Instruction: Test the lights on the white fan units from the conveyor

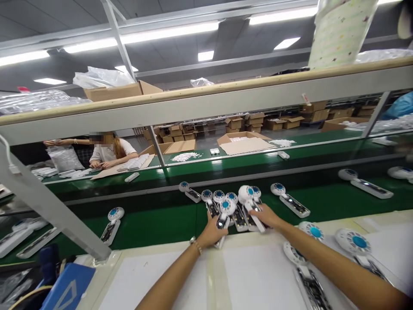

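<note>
Left hand (211, 232) grips a white device (227, 207); right hand (267, 216) grips a second device (257, 222). Between them, other devices (240, 218) crowd the green belt (155, 221).

From my head, the camera is looking forward and down, catching my left hand (212, 231) and right hand (266, 215) ahead, the desk (251, 240) close below, the ceiling lights (171, 32) farther off.

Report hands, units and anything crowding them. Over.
Left hand gripping white, blue-centred unit. Right hand holding second unit. More units crowded between them on green belt.
</note>
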`<control>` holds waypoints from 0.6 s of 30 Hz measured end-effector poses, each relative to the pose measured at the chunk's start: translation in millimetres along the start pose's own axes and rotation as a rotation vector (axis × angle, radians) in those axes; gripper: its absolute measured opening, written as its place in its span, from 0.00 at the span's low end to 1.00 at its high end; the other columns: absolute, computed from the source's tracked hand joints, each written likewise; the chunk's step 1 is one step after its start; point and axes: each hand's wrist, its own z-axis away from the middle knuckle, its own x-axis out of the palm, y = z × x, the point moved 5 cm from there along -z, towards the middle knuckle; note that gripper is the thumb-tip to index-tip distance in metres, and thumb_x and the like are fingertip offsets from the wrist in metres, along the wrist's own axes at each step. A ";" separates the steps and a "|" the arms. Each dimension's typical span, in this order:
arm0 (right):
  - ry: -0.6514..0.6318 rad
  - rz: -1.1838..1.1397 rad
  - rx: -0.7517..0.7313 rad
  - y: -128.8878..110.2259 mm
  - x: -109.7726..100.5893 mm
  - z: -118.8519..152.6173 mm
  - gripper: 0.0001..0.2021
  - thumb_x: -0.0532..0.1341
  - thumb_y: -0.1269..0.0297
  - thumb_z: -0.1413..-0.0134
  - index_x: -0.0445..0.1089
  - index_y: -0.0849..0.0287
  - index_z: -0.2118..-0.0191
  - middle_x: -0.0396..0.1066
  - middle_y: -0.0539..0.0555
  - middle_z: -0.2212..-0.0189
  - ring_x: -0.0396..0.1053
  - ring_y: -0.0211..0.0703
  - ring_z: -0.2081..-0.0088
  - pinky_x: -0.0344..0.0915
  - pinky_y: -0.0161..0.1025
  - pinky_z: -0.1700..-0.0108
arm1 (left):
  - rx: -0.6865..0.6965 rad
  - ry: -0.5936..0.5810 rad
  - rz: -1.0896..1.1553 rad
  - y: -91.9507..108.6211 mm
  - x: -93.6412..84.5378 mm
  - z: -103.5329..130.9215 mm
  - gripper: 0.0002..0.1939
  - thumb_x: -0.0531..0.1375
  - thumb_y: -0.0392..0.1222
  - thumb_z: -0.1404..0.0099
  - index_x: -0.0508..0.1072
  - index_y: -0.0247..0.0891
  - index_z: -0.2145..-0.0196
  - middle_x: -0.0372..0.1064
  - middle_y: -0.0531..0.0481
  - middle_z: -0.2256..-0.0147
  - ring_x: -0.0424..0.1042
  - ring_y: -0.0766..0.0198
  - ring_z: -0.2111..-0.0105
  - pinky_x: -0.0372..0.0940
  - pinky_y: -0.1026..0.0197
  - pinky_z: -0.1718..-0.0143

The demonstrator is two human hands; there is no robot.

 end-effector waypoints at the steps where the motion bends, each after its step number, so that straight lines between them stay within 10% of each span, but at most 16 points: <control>1: -0.007 -0.038 0.015 -2.9 -4.1 -10.0 0.14 0.58 0.59 0.56 0.72 0.66 0.68 0.72 0.61 0.67 0.69 0.56 0.61 0.65 0.44 0.61 | -0.017 0.032 0.005 -1.0 -0.4 -10.4 0.19 0.63 0.32 0.59 0.71 0.32 0.65 0.58 0.40 0.49 0.53 0.45 0.46 0.49 0.52 0.45; 6: -0.025 -0.234 0.045 -5.0 -21.0 -10.3 0.15 0.59 0.56 0.54 0.68 0.64 0.66 0.73 0.60 0.70 0.71 0.52 0.66 0.66 0.40 0.69 | -0.062 0.202 0.084 -5.6 -19.5 -10.9 0.20 0.63 0.35 0.54 0.66 0.32 0.61 0.65 0.40 0.58 0.65 0.51 0.56 0.58 0.53 0.52; 12: -0.153 -0.732 0.119 -2.0 -28.5 63.0 0.18 0.64 0.52 0.58 0.63 0.56 0.64 0.71 0.53 0.72 0.72 0.46 0.73 0.69 0.41 0.74 | -0.134 0.322 0.443 2.1 -50.9 59.2 0.22 0.61 0.46 0.45 0.59 0.38 0.56 0.63 0.41 0.52 0.71 0.58 0.65 0.68 0.56 0.64; 18: -0.209 -1.011 0.249 11.3 9.7 121.5 0.17 0.58 0.60 0.52 0.60 0.53 0.54 0.70 0.50 0.71 0.72 0.45 0.74 0.65 0.36 0.79 | -0.329 0.287 0.835 -12.0 -40.5 117.3 0.21 0.60 0.38 0.50 0.63 0.38 0.57 0.66 0.42 0.54 0.71 0.60 0.71 0.69 0.58 0.73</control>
